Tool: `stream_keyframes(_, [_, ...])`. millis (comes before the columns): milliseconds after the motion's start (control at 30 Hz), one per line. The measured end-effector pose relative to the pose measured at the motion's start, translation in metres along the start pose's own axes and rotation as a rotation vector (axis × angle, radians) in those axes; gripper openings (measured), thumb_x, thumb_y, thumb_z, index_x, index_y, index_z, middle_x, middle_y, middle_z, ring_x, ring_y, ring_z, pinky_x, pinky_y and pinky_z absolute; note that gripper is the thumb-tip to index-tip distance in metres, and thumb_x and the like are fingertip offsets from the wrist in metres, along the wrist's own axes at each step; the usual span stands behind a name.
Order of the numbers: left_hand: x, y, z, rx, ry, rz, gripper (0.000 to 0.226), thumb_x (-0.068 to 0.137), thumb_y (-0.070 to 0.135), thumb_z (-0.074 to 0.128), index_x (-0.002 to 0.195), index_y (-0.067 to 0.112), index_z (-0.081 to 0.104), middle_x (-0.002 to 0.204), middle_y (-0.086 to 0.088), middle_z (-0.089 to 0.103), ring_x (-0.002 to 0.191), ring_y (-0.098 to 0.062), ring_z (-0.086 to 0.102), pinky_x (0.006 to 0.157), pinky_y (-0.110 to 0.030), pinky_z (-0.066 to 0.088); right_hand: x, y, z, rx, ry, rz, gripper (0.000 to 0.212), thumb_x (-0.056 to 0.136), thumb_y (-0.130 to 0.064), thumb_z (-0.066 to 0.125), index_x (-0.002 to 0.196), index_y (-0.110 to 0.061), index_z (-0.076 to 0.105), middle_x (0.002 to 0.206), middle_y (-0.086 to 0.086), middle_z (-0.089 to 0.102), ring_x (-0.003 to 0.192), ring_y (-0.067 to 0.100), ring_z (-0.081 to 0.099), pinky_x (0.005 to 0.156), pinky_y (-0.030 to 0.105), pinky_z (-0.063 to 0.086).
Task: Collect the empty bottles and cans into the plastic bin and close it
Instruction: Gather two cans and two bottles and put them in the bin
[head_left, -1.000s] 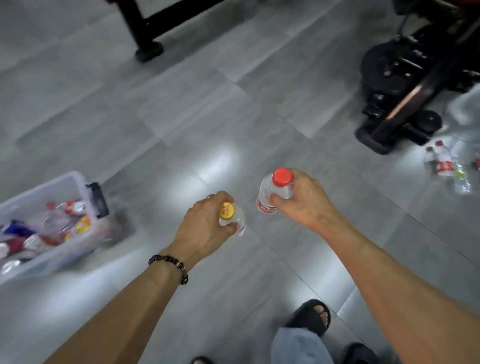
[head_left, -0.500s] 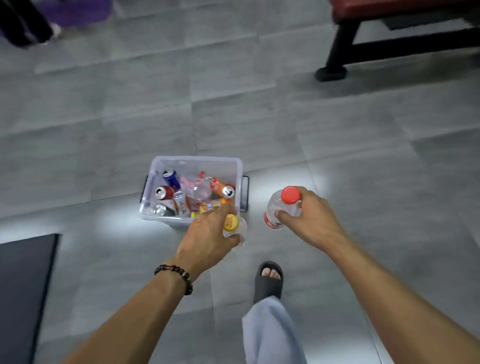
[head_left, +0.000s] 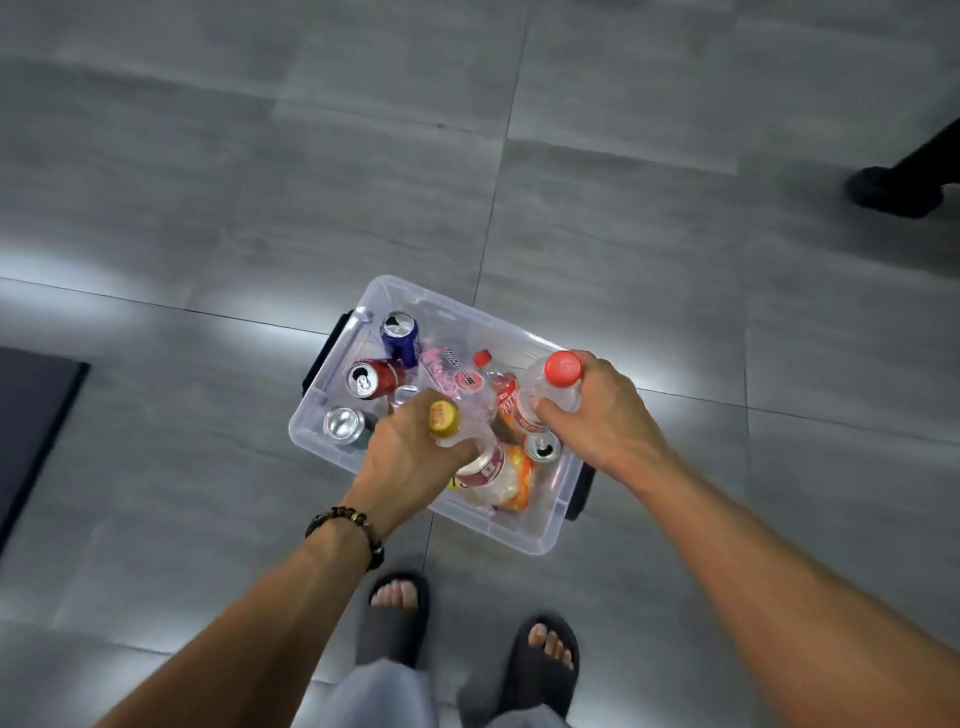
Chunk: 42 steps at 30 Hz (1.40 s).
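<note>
Plastic bin (head_left: 540, 540) open; left hand (head_left: 410, 457) grips yellow-capped bottle (head_left: 444, 421), right hand (head_left: 597, 415) red-capped bottle (head_left: 550, 389); labels unreadable

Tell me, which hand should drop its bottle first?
Probably the left hand: its yellow-capped bottle hangs over the bin's middle. The right hand's red-capped bottle hangs nearer the rim.

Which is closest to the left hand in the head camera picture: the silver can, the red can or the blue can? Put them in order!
From the left hand:
1. Silver can, in the bin's near left corner, just beside the hand.
2. Red can, farther back along the left wall.
3. Blue can, at the far left corner.
</note>
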<state>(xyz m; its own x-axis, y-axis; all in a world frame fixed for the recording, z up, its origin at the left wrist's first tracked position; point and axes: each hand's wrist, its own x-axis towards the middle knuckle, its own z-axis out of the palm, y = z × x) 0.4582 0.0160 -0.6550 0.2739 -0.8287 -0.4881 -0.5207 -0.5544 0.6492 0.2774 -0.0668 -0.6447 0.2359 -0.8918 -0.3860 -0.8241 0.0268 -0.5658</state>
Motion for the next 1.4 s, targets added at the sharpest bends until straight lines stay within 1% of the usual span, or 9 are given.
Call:
stream_keyframes(100, [0.043,-0.029,0.004,-0.084,-0.002,-0.058,0.038,0.07,0.036,0.078,0.099,0.021,0.059,0.09,0.0,0.067,0.084,-0.021,0.064,0.077,-0.039,0.054,0.045,-0.002,0.033,-0.136,-0.017,0.008,0.046,0.081,-0.035,0.066,0.123,-0.02,0.054,0.117,0.008,0.059,0.107,0.028,0.057,0.088,0.036,0.046])
stream_keyframes(267, [0.093,-0.079,0.014,-0.185,-0.063,-0.185,0.037,0.07,0.039,0.079,0.096,0.02,0.059,0.088,-0.002,0.068,0.081,-0.021,0.065,0.076,-0.04,0.056,0.106,-0.009,0.088,-0.473,-0.132,0.023,0.052,0.087,-0.035,0.062,0.129,-0.009,0.044,0.123,0.016,0.049,0.113,0.037,0.053,0.088,0.041,0.046])
stream_keyframes(367, [0.114,-0.1,0.019,-0.269,-0.058,-0.281,0.048,0.067,0.048,0.078,0.099,0.02,0.055,0.087,-0.005,0.068,0.081,-0.024,0.065,0.073,-0.039,0.057,0.135,-0.018,0.116,-0.519,-0.198,0.052,0.058,0.087,-0.034,0.065,0.134,-0.01,0.04,0.13,0.015,0.046,0.118,0.036,0.049,0.091,0.044,0.045])
stream_keyframes(467, [0.121,-0.115,0.013,0.004,0.035,-0.209,0.059,0.076,0.05,0.072,0.118,0.017,0.047,0.102,-0.002,0.061,0.09,-0.024,0.06,0.072,-0.032,0.048,0.146,-0.03,0.134,-0.519,-0.229,0.029,0.066,0.084,-0.038,0.07,0.135,-0.011,0.04,0.131,0.012,0.046,0.118,0.033,0.05,0.09,0.044,0.046])
stream_keyframes(600, [0.111,-0.122,-0.012,0.261,0.089,0.013,0.04,0.083,0.04,0.056,0.111,0.01,0.05,0.098,-0.008,0.061,0.088,-0.03,0.058,0.077,-0.044,0.051,0.131,-0.044,0.136,-0.513,-0.255,-0.098,0.061,0.088,-0.035,0.063,0.138,-0.011,0.038,0.129,0.011,0.048,0.112,0.028,0.051,0.079,0.036,0.044])
stream_keyframes(667, [0.104,-0.12,-0.026,0.32,-0.01,0.149,0.04,0.085,0.041,0.052,0.113,0.011,0.051,0.099,-0.008,0.062,0.087,-0.027,0.059,0.075,-0.042,0.052,0.121,-0.053,0.123,-0.489,-0.262,-0.128,0.059,0.09,-0.035,0.059,0.139,-0.012,0.036,0.129,0.011,0.048,0.113,0.027,0.051,0.078,0.033,0.04])
stream_keyframes(767, [0.089,-0.107,-0.045,0.402,-0.147,0.28,0.038,0.089,0.039,0.055,0.119,0.015,0.05,0.103,-0.005,0.063,0.089,-0.024,0.061,0.075,-0.037,0.051,0.106,-0.068,0.093,-0.42,-0.229,-0.139,0.059,0.091,-0.038,0.057,0.14,-0.013,0.036,0.133,0.01,0.049,0.118,0.027,0.048,0.089,0.037,0.043])
stream_keyframes(1000, [0.057,-0.025,-0.079,0.497,-0.25,0.484,0.039,0.087,0.038,0.056,0.122,0.021,0.052,0.107,-0.003,0.064,0.097,-0.027,0.061,0.074,-0.034,0.048,0.059,-0.092,-0.007,-0.307,-0.09,-0.089,0.061,0.091,-0.039,0.057,0.143,-0.017,0.035,0.139,0.007,0.046,0.124,0.025,0.045,0.098,0.036,0.041])
stream_keyframes(1400, [-0.056,0.192,-0.042,0.64,-0.5,0.873,0.051,0.086,0.045,0.058,0.132,0.027,0.047,0.125,0.002,0.059,0.111,-0.02,0.057,0.089,-0.034,0.045,-0.128,-0.028,-0.21,-0.021,0.286,0.296,0.066,0.087,-0.043,0.063,0.143,-0.021,0.037,0.141,0.0,0.045,0.129,0.019,0.044,0.103,0.033,0.038])
